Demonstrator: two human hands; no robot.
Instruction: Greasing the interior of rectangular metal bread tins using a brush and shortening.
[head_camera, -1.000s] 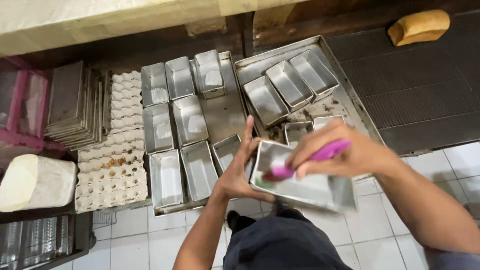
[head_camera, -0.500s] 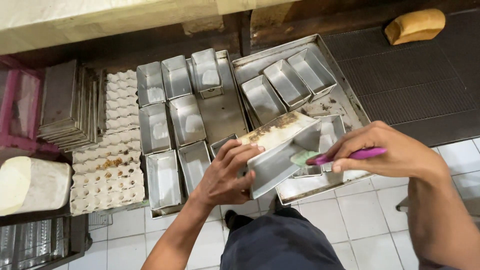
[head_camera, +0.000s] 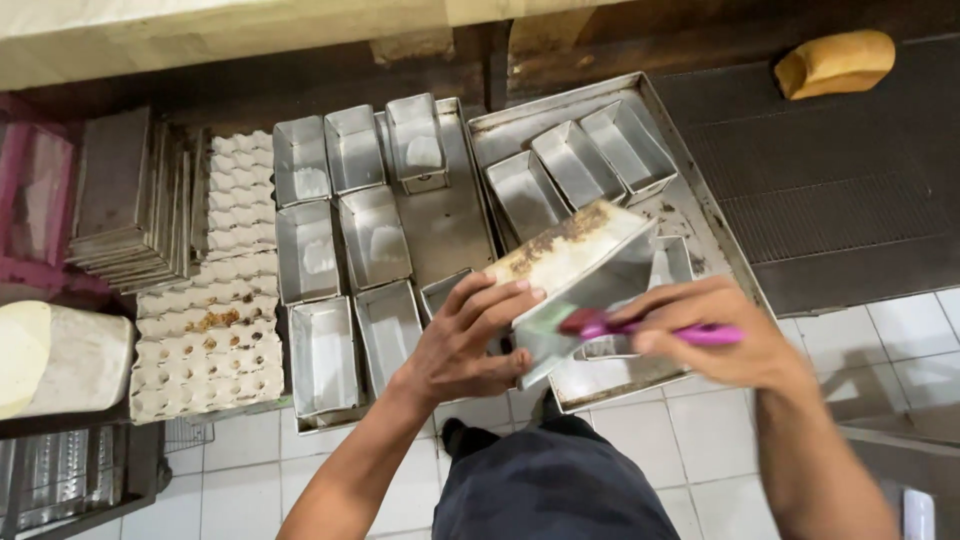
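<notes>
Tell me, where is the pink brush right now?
In the head view, the pink brush is in the right hand, its tip inside the tilted loaf tin held by the left hand.

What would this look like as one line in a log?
left hand: holds tilted loaf tin | right hand: pink-handled brush inside tin | below: metal tray

Left of the large rectangular steel baking tray (head_camera: 700, 215), rows of small metal loaf tins (head_camera: 372, 240) block passage; its upper-right corner remains unobstructed.
</notes>
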